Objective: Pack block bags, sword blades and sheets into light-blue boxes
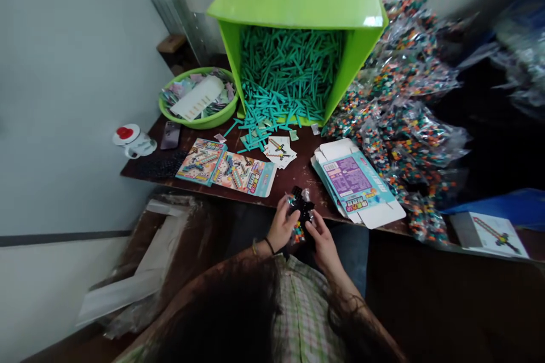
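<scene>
Just off the table's front edge, my left hand [281, 223] and my right hand [322, 240] are closed round one small bundle. Its upper part is black studded plastic pieces [303, 203]. Below them, between my palms, hangs a clear plastic bag of small coloured pieces [298, 232], partly hidden by my fingers. Which fingers grip which part is hard to make out. On the table beyond my hands are printed cards [279, 151] with sword pictures. Flattened printed boxes [241, 173] lie to the left, and a stack of unfolded boxes [355, 184] to the right.
A green bin [298, 8] on its side spills teal sticks [293, 68]. Bags of coloured pieces [395, 91] are heaped at right. At left stand a green basin [208, 120] of packets, a phone [171, 135], a lidded mug [138, 144] and black pieces [164, 165].
</scene>
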Demonstrator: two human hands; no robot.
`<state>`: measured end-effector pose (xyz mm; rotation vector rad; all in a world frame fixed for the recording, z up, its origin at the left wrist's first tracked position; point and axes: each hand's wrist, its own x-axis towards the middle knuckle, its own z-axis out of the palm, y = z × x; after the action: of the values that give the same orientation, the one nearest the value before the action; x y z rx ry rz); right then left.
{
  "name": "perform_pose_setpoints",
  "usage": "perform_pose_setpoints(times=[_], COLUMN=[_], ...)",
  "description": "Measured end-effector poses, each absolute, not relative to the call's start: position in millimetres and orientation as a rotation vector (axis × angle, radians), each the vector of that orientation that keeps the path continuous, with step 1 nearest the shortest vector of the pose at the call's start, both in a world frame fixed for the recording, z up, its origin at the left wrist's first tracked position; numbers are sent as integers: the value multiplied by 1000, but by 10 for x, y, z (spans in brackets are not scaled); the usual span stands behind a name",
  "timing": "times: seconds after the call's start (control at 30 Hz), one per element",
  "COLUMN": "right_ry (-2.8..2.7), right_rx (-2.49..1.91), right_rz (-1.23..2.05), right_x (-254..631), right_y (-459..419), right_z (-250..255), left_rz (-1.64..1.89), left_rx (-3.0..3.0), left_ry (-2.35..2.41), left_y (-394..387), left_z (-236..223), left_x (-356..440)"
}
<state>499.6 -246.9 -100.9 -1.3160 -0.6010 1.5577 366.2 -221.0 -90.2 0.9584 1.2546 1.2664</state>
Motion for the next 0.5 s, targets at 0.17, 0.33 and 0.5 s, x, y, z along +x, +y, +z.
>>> perform_pose_setpoints(times=[0.17, 0.33, 0.5], right_ry=[-680, -753, -1096], right_rx=[-1349, -1336, -1195], right_rz=[1452, 1391, 1505], right_x=[5213, 5144, 4843], right_y=[-2141, -2003, -2041], right_z=[-909, -875, -872], left_rz=[1228, 1282, 1300], left_rx=[1377, 1336, 549], left_ry=[1299, 1293, 1081], left_y=[-2229, -2199, -2111], left_z=[-786, -664, -624], left_x=[3455, 3380, 3407])
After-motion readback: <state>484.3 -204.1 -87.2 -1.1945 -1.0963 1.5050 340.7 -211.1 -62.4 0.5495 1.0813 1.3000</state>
